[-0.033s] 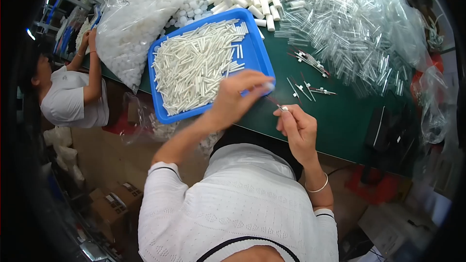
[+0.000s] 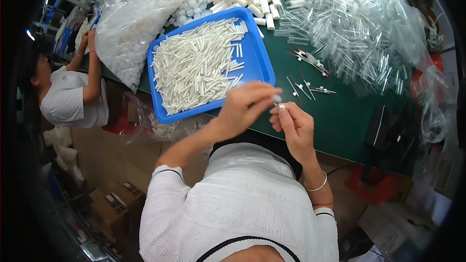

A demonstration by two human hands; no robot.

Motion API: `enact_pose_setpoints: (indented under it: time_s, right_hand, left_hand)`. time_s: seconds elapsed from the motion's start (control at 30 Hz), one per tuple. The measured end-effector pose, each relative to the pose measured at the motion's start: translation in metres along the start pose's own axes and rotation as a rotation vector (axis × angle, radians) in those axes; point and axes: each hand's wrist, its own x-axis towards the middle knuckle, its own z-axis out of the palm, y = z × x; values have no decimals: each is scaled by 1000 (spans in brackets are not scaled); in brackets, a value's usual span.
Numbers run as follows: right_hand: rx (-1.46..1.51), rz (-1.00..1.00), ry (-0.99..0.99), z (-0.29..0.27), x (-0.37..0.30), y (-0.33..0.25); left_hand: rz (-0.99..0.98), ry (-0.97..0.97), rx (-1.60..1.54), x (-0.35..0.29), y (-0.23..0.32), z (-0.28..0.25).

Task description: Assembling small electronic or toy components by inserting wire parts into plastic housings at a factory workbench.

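Note:
My left hand (image 2: 242, 106) pinches a small whitish, translucent cap (image 2: 276, 98), blurred by motion. Just to the right, thumb and fingertips of my right hand (image 2: 297, 128) are closed on a thin stick-like piece with a small white part (image 2: 281, 107) at its end. The cap and the white part are very close; whether they touch I cannot tell. Beneath my left hand's far side lies a blue tray (image 2: 264, 65) filled with short white rods (image 2: 194, 63). On the green table (image 2: 335, 126) beyond my right hand lie several thin dark-red and white pieces (image 2: 310, 90) of the same look.
A clear bag of white caps (image 2: 128, 39) stands left of the tray. White cylinders (image 2: 242, 0) are heaped behind it. Clear tubes (image 2: 335, 29) pile up at the far right. A black object (image 2: 376, 128) sits by the right edge. Another person (image 2: 73, 92) works at far left.
My left hand has moved slightly right and nearer to me, bringing the cap close to the white part. The dark-red length that showed between my hands is no longer visible. My right hand has barely shifted.

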Motion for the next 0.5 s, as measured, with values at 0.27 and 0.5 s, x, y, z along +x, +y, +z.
enact_pose_setpoints:
  time_s: [0.27,0.5]
  right_hand:
    - [-145,10,-30,-9,-5,3]
    - [-367,-66,72,-20,-12,-2]
  left_hand:
    - [-653,-113,-916,-17,-12,6]
    - [-750,-71,-1294,-21,-15,4]
